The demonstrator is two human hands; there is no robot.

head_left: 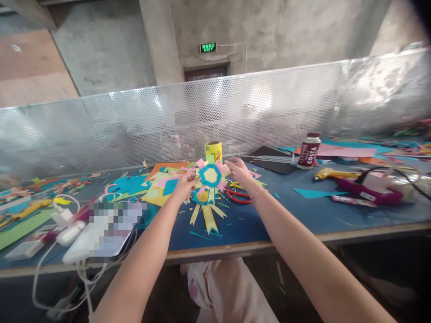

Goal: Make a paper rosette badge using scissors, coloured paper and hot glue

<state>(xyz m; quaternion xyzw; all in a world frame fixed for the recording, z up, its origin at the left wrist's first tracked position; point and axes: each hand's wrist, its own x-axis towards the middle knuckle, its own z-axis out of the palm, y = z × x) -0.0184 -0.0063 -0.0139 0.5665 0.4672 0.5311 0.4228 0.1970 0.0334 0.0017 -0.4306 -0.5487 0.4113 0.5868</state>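
A paper rosette with a blue ring, a cream centre and pink and yellow strips round its rim is held up above the table. My left hand pinches it at the left edge. On the opposite side, the fingers of my right hand close on the strips at its right edge. Just below is a second blue-and-yellow rosette, partly covered by the first. Pale yellow ribbon tails fan out toward me; which rosette they belong to is hard to tell. Red-handled scissors lie beside my right wrist.
Behind the rosette stands a yellow cardboard tube. Paper scraps spread to the left, near a phone and white cables. At right are a brown-labelled bottle, a yellow glue gun and a purple power strip. Perforated metal screen behind.
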